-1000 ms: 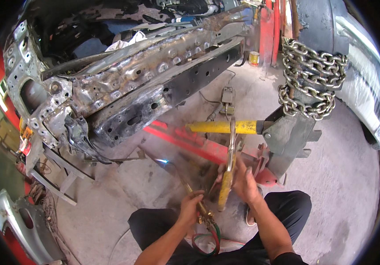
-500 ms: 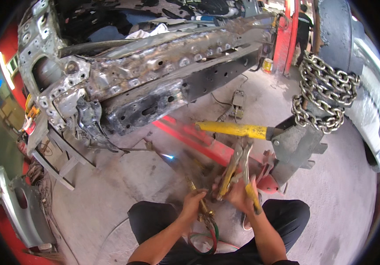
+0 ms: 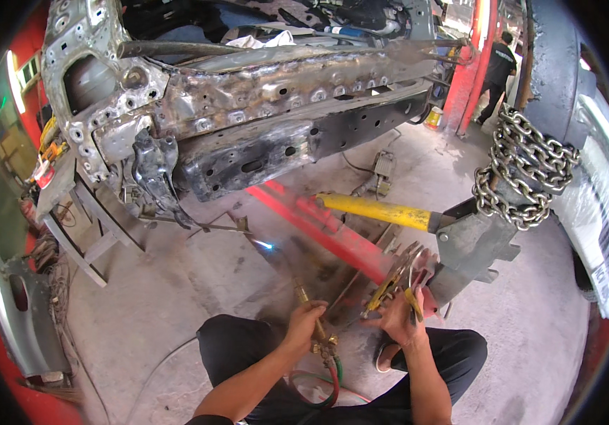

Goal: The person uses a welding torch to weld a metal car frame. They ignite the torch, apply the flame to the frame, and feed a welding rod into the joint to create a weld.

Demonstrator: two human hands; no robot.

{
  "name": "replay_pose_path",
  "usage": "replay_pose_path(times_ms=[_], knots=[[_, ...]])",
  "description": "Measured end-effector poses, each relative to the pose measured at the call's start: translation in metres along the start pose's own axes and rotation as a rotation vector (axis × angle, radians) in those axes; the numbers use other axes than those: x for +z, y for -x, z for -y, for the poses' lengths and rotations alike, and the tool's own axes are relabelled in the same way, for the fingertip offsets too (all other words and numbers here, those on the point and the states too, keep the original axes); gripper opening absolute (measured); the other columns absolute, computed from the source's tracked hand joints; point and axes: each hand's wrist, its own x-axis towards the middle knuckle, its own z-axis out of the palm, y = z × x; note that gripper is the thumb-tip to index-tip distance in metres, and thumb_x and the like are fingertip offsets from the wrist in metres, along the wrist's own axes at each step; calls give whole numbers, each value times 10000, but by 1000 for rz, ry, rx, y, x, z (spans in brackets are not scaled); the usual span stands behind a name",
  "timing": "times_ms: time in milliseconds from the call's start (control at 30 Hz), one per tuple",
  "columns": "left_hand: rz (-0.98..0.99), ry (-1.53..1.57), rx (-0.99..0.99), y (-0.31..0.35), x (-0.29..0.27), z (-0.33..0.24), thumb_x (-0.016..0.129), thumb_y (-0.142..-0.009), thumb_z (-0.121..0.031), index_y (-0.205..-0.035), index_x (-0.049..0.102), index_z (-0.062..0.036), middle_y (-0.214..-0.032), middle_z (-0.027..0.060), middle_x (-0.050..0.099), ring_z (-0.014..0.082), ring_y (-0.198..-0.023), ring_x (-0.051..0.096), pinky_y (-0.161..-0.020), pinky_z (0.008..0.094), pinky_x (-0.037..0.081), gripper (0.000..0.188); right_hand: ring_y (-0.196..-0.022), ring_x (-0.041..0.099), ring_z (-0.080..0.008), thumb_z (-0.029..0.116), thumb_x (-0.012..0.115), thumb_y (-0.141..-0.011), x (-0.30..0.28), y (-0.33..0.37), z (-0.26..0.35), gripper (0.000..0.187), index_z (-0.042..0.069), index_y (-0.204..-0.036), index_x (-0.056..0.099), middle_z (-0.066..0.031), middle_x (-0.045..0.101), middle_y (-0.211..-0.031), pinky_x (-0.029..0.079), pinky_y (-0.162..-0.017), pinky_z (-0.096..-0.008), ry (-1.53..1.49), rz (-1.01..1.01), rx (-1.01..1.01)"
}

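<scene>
My left hand is wrapped round the brass handle of a gas torch. A small blue-white flame burns at the torch tip, over the floor. Red and green hoses run from the torch's valve end toward my lap. My right hand grips locking pliers with yellow handles and metal jaws, tilted beside the red base of a green-grey steel bracket. Part of the pliers is hidden by my fingers, and their jaws overlap the red parts behind.
A stripped car body sill with a black beam spans the far side. A yellow cylinder, red floor beam and chain-wrapped post stand ahead right. A silver fender lies left; another person stands far off.
My right hand has moved slightly right with the pliers, which now tilt more toward the bracket's red base. The torch stays lit in my left hand. The whole view has shifted a little.
</scene>
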Motion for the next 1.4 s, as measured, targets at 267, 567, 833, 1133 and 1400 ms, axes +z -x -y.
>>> replay_pose_path(times_ms=[267,567,833,1133,1400], knots=[[81,-53,-19,4,7,1,675,-964,-119,-1139,740,-37,-916,20,634,139,-836,598,-701,289,482,204,-1207,616,-380,515,667,-872,45,-10,18,844,31,-1513,408,-215,577,-1337,459,-1083,-562,589,-175,-9],[190,-36,-8,13,28,-4,684,-945,-106,-1132,731,-16,-856,16,620,138,-724,593,-654,288,483,212,-1248,529,-466,454,824,-775,203,-134,251,1133,191,-1684,202,-237,514,-1351,416,-1027,-695,2453,-619,-1336],[263,0,-68,10,30,3,696,-942,-108,-1142,718,-17,-881,5,632,123,-776,591,-682,278,476,221,-1276,544,-377,474,861,-786,283,-173,308,1071,274,-1661,277,-169,527,-1384,452,-994,-676,3029,-853,-1324],[281,-4,-30,13,29,3,698,-946,-120,-1128,732,-20,-917,20,643,145,-829,602,-726,294,485,210,-1290,524,-367,490,831,-798,299,-193,302,1015,296,-1649,311,-141,515,-1399,436,-1029,-678,3198,-881,-1329],[280,10,-56,16,27,-2,708,-937,-116,-1103,733,-33,-889,0,636,115,-809,596,-702,273,483,188,-1255,533,-327,362,602,-1012,298,-204,299,649,289,-1619,387,-134,530,-1373,417,-1044,-684,3204,-920,-1462]])
